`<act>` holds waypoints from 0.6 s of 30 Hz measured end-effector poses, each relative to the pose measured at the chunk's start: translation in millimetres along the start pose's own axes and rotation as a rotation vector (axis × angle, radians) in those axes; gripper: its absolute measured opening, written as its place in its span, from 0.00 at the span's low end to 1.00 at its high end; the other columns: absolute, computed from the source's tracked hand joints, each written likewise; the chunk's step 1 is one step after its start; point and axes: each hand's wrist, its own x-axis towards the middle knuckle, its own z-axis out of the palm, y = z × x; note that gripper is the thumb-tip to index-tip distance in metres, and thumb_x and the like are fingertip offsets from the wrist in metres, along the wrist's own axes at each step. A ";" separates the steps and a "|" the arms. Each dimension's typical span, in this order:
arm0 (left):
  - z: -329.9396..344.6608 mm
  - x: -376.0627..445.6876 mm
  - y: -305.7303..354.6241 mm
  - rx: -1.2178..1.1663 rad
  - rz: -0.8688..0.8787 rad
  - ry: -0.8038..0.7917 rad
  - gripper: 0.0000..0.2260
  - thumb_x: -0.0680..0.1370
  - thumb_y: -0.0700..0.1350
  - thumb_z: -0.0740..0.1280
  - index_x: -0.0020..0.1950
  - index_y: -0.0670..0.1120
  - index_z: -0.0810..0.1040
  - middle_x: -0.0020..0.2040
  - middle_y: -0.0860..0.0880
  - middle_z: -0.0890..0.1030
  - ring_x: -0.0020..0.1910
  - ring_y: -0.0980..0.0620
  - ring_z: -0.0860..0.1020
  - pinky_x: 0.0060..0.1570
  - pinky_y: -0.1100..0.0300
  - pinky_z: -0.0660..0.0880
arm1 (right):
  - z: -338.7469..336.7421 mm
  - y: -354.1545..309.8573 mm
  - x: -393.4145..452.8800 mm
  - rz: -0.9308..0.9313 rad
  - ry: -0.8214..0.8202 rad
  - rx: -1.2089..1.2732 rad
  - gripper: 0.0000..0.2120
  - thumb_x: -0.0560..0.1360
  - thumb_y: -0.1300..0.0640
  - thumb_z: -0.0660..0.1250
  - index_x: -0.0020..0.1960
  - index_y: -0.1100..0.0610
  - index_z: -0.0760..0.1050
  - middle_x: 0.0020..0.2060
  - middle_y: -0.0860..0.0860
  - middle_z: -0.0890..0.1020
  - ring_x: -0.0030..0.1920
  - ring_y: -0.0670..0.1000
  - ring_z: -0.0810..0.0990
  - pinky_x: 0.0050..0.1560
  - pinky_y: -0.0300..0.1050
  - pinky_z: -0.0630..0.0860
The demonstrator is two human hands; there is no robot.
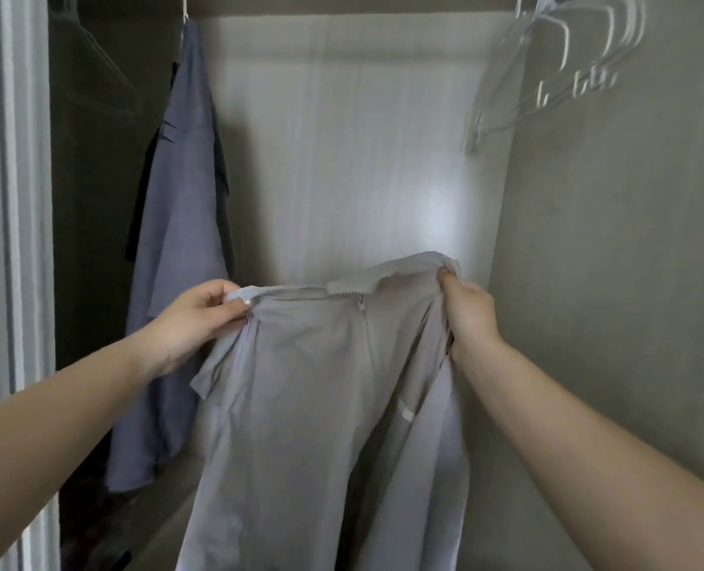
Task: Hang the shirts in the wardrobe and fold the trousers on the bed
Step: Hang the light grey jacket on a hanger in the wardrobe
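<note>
Between your two hands the pale grey shirt (321,389) hangs in front of the wardrobe's back panel (342,158), its top edge stretched level from side to side and its body dropping straight down. Your left hand (196,319) pinches one end of that edge, your right hand (467,307) grips the other — both closed on cloth. The empty white hangers (564,68) crowd the rail at the upper right corner, blurred but probably bare — above and nearer your right hand. A blue-grey shirt (177,261) already hangs by the left edge.
</note>
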 end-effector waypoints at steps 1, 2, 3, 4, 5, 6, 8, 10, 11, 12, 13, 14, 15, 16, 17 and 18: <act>3.3 10.2 4.8 -0.058 0.047 0.004 0.04 0.75 0.43 0.67 0.45 0.43 0.76 0.44 0.44 0.79 0.48 0.50 0.77 0.54 0.59 0.77 | -0.9 -3.2 3.2 -0.009 0.021 -0.005 0.13 0.75 0.52 0.65 0.33 0.55 0.74 0.32 0.52 0.78 0.38 0.52 0.78 0.41 0.44 0.72; 7.2 20.8 10.1 -0.116 0.087 0.007 0.05 0.75 0.45 0.67 0.42 0.45 0.75 0.41 0.47 0.81 0.46 0.51 0.78 0.55 0.59 0.76 | -2.2 -6.8 6.0 -0.018 0.047 -0.021 0.14 0.75 0.51 0.65 0.33 0.54 0.73 0.33 0.52 0.79 0.39 0.52 0.78 0.42 0.45 0.73; 13.1 32.0 15.8 -0.191 0.123 -0.001 0.06 0.76 0.45 0.66 0.40 0.45 0.74 0.38 0.50 0.82 0.43 0.53 0.79 0.55 0.59 0.76 | -3.6 -10.6 10.1 -0.029 0.083 -0.040 0.14 0.75 0.49 0.66 0.33 0.53 0.73 0.34 0.52 0.79 0.40 0.53 0.79 0.43 0.45 0.73; 19.5 44.7 22.2 -0.269 0.160 -0.016 0.07 0.77 0.45 0.64 0.40 0.45 0.73 0.37 0.51 0.82 0.42 0.55 0.80 0.55 0.60 0.76 | -5.4 -17.1 13.7 -0.045 0.116 -0.048 0.14 0.74 0.49 0.66 0.33 0.53 0.74 0.36 0.52 0.80 0.41 0.53 0.79 0.44 0.45 0.73; 27.2 54.4 30.6 -0.335 0.196 -0.032 0.08 0.79 0.44 0.63 0.40 0.45 0.72 0.35 0.52 0.81 0.40 0.57 0.80 0.56 0.60 0.76 | -7.2 -23.1 19.2 -0.065 0.138 -0.048 0.13 0.75 0.49 0.66 0.34 0.53 0.74 0.37 0.51 0.80 0.41 0.52 0.79 0.44 0.45 0.73; 34.5 61.3 38.2 -0.382 0.226 -0.045 0.09 0.80 0.44 0.62 0.40 0.45 0.71 0.32 0.53 0.80 0.37 0.58 0.79 0.56 0.61 0.77 | -8.2 -29.3 22.3 -0.078 0.152 -0.054 0.12 0.75 0.50 0.66 0.34 0.53 0.74 0.37 0.51 0.80 0.40 0.52 0.78 0.43 0.44 0.72; 46.3 79.5 55.0 -0.458 0.278 -0.068 0.10 0.81 0.43 0.59 0.40 0.44 0.70 0.27 0.55 0.78 0.32 0.61 0.78 0.55 0.62 0.77 | -7.7 -42.9 30.0 -0.121 0.188 -0.089 0.12 0.75 0.50 0.66 0.35 0.53 0.74 0.35 0.50 0.79 0.37 0.50 0.76 0.39 0.42 0.70; 56.0 94.3 68.6 -0.505 0.309 -0.071 0.11 0.82 0.43 0.59 0.39 0.45 0.71 0.28 0.54 0.79 0.32 0.61 0.78 0.55 0.61 0.76 | -8.7 -55.2 34.4 -0.164 0.211 -0.133 0.13 0.75 0.51 0.66 0.34 0.55 0.73 0.33 0.50 0.77 0.36 0.50 0.73 0.38 0.42 0.68; 59.3 101.4 75.2 -0.533 0.318 -0.074 0.11 0.82 0.43 0.60 0.39 0.45 0.71 0.30 0.54 0.80 0.34 0.60 0.79 0.55 0.61 0.77 | -9.0 -60.6 36.5 -0.182 0.225 -0.160 0.13 0.74 0.51 0.66 0.34 0.56 0.71 0.32 0.51 0.75 0.36 0.51 0.72 0.38 0.43 0.66; 61.3 110.4 81.0 -0.560 0.324 -0.082 0.11 0.81 0.43 0.60 0.39 0.45 0.72 0.33 0.53 0.81 0.37 0.59 0.80 0.54 0.61 0.77 | -8.7 -66.9 38.5 -0.202 0.244 -0.174 0.13 0.75 0.53 0.65 0.34 0.56 0.70 0.31 0.50 0.73 0.36 0.51 0.70 0.37 0.43 0.65; 63.8 118.3 86.8 -0.580 0.332 -0.090 0.10 0.81 0.43 0.61 0.39 0.45 0.72 0.35 0.52 0.82 0.38 0.57 0.80 0.53 0.62 0.78 | -7.5 -74.1 39.9 -0.225 0.254 -0.187 0.13 0.76 0.54 0.65 0.34 0.55 0.69 0.30 0.50 0.72 0.35 0.50 0.69 0.36 0.42 0.64; 66.2 125.4 93.1 -0.589 0.338 -0.097 0.10 0.81 0.43 0.62 0.39 0.45 0.73 0.36 0.51 0.81 0.39 0.57 0.80 0.51 0.63 0.78 | -6.1 -82.6 41.0 -0.260 0.262 -0.204 0.12 0.76 0.56 0.64 0.35 0.54 0.69 0.30 0.49 0.71 0.34 0.49 0.69 0.34 0.42 0.64; 68.7 131.1 99.6 -0.594 0.341 -0.105 0.10 0.81 0.43 0.62 0.39 0.46 0.73 0.36 0.50 0.81 0.39 0.57 0.80 0.50 0.63 0.79 | -3.5 -91.7 41.6 -0.302 0.267 -0.221 0.09 0.76 0.58 0.63 0.38 0.54 0.70 0.31 0.48 0.72 0.35 0.48 0.70 0.34 0.40 0.65; 70.7 136.4 106.6 -0.592 0.347 -0.113 0.10 0.80 0.44 0.63 0.39 0.46 0.73 0.36 0.50 0.80 0.38 0.57 0.79 0.49 0.63 0.78 | -0.1 -103.3 43.2 -0.352 0.270 -0.236 0.04 0.76 0.59 0.62 0.42 0.54 0.72 0.33 0.47 0.73 0.36 0.48 0.71 0.37 0.39 0.67; 72.3 141.6 113.9 -0.587 0.357 -0.120 0.11 0.80 0.45 0.64 0.38 0.46 0.73 0.35 0.49 0.79 0.36 0.56 0.78 0.48 0.61 0.78 | 4.2 -117.2 44.7 -0.408 0.265 -0.245 0.03 0.76 0.60 0.61 0.47 0.54 0.73 0.36 0.47 0.75 0.39 0.49 0.73 0.41 0.39 0.69; 73.9 146.2 120.6 -0.570 0.367 -0.123 0.11 0.80 0.46 0.64 0.38 0.46 0.73 0.35 0.49 0.77 0.35 0.56 0.76 0.46 0.60 0.76 | 8.6 -132.1 46.7 -0.469 0.253 -0.273 0.05 0.76 0.60 0.61 0.51 0.54 0.74 0.38 0.48 0.76 0.42 0.49 0.74 0.45 0.40 0.70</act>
